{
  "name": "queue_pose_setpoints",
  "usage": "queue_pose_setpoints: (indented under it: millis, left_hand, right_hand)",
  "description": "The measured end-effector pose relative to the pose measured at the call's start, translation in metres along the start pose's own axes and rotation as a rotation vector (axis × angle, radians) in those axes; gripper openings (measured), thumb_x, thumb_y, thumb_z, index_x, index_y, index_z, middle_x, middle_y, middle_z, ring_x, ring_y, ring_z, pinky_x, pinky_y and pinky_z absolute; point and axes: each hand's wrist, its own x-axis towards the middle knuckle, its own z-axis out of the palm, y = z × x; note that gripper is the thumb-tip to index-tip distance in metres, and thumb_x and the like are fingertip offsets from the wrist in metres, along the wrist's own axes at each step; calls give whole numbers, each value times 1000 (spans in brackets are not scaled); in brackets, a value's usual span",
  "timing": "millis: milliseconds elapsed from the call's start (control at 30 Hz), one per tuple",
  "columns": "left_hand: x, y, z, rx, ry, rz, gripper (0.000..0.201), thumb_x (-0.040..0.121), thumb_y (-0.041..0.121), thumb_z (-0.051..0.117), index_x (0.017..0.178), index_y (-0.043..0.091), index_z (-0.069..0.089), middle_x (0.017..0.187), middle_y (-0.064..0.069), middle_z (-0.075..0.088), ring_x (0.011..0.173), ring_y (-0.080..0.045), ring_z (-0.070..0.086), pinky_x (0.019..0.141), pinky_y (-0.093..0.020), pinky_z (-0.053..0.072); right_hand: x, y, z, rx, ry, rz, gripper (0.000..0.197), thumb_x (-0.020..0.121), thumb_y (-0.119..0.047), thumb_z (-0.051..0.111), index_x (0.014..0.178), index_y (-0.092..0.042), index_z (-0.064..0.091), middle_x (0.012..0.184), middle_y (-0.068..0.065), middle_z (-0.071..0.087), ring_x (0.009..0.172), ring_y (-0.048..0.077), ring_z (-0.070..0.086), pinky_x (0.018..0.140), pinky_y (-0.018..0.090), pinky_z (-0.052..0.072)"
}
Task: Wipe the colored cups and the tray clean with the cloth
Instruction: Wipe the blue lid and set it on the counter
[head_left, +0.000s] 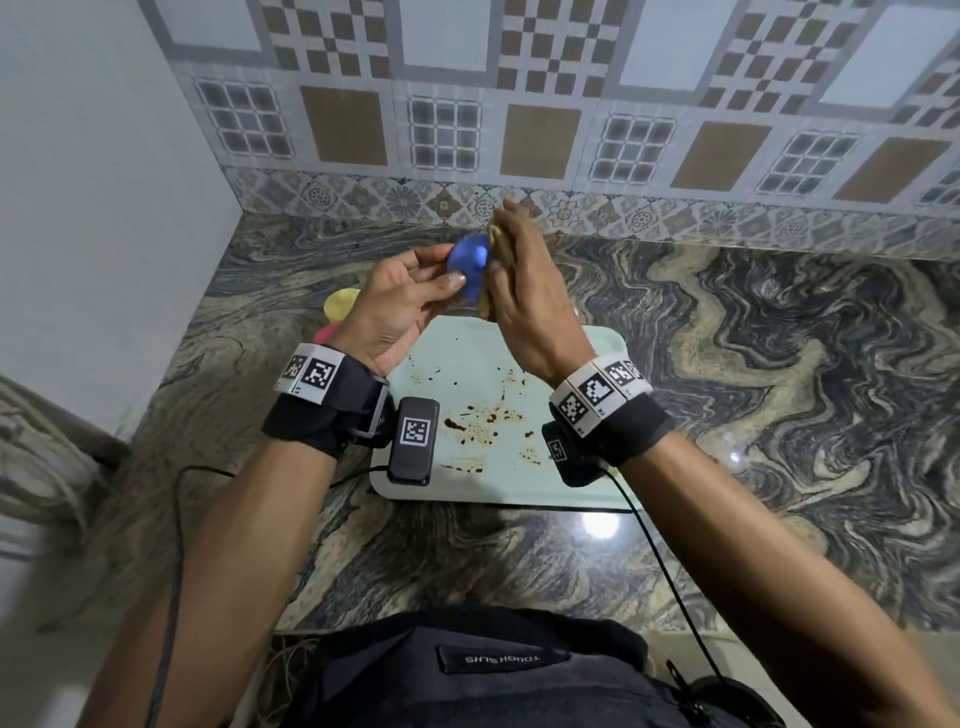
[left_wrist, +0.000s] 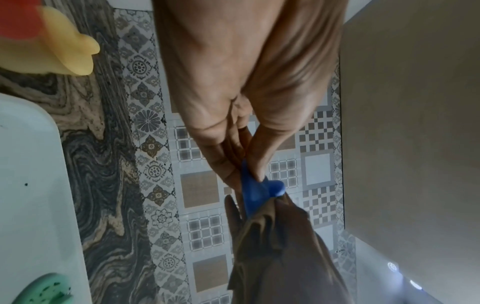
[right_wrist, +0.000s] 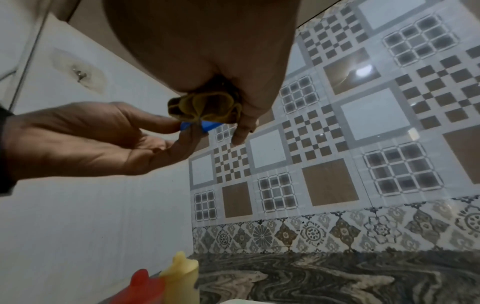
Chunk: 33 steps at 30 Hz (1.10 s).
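Above the far end of the tray, my left hand (head_left: 415, 288) pinches a blue cup (head_left: 470, 265) by its edge, thumb and fingertips on it. My right hand (head_left: 511, 270) grips a bunched mustard-brown cloth (head_left: 498, 244) and presses it against the cup's right side. The left wrist view shows the blue cup (left_wrist: 253, 191) between my fingers with the cloth (left_wrist: 275, 242) over it. In the right wrist view the cloth (right_wrist: 205, 107) covers most of the cup (right_wrist: 207, 125). The pale tray (head_left: 524, 483) lies below, smeared with brown stains.
A yellow cup (head_left: 340, 304) and a red cup (head_left: 326, 332) stand on the marble counter left of the tray. A green cup (left_wrist: 45, 290) shows by the tray in the left wrist view. A tiled wall rises behind and a white wall at the left.
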Motion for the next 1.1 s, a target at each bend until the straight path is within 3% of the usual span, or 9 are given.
queue_pose_setpoints:
  millis: [167, 300, 400, 533, 700, 833, 900, 1000, 1100]
  left_hand:
    - [-3, 5, -4, 77, -49, 31, 29, 89, -15, 51, 109, 6, 57, 91, -2, 76, 86, -11, 71, 77, -21, 55]
    - [-3, 12, -7, 113, -76, 43, 29, 88, -15, 51, 106, 6, 57, 89, -1, 76, 84, -9, 71, 76, -21, 56]
    - [-3, 12, -5, 131, -58, 30, 28, 88, -15, 52, 106, 6, 57, 87, -1, 76, 82, -10, 71, 76, -21, 57]
    - [0, 14, -6, 96, 12, 41, 27, 89, -15, 51, 106, 5, 57, 83, -1, 76, 80, -10, 71, 73, -22, 57]
    - [-1, 16, -3, 117, -65, 49, 27, 87, -13, 55, 105, 7, 57, 87, -1, 76, 83, -11, 71, 81, -24, 57]
    - [0, 23, -8, 111, -73, 60, 28, 87, -14, 53, 105, 6, 57, 88, -2, 76, 83, -12, 71, 78, -24, 58]
    - [0, 24, -7, 102, -53, 53, 28, 88, -15, 51, 105, 5, 57, 87, -3, 76, 82, -12, 72, 75, -23, 58]
    - [1, 23, -5, 115, -41, 55, 29, 89, -15, 50, 106, 6, 57, 87, -2, 76, 83, -11, 71, 73, -22, 56]
    - [0, 22, -6, 99, -68, 58, 28, 89, -14, 50, 107, 5, 57, 91, -3, 76, 87, -13, 71, 79, -24, 57]
  right_hand:
    - [2, 6, -1, 16, -90, -64, 47, 101, -10, 32, 146, 4, 32, 160, 18, 24, 148, 24, 28, 121, 29, 26]
    - [12, 2, -7, 42, -135, -13, 50, 98, -17, 34, 147, -3, 34, 138, 6, 48, 124, 13, 47, 100, 9, 33]
    - [20, 3, -11, 75, -37, 85, 51, 97, -28, 33, 143, -8, 42, 115, 2, 59, 102, 16, 57, 88, 25, 43]
    - [13, -1, -15, 35, -14, 24, 46, 100, -20, 34, 144, -6, 40, 138, 8, 53, 114, 6, 51, 96, 24, 42]
    - [6, -6, -6, 7, -133, -104, 48, 100, -8, 31, 147, 0, 28, 152, 18, 37, 137, 22, 42, 111, 14, 32]
    - [14, -4, -10, -6, -165, -80, 41, 103, -11, 32, 144, -6, 34, 122, 4, 53, 95, -3, 54, 84, 5, 36]
    - [18, -5, -10, 22, -92, -24, 39, 104, -17, 34, 142, -8, 37, 119, -1, 55, 86, -2, 55, 77, 11, 39]
    - [14, -9, -11, 48, -19, -71, 40, 104, -15, 37, 144, -8, 35, 129, 3, 56, 105, 16, 59, 91, 31, 47]
    - [7, -7, -9, -55, -74, -133, 44, 104, -15, 36, 148, -8, 37, 149, 8, 46, 132, 19, 50, 108, 22, 39]
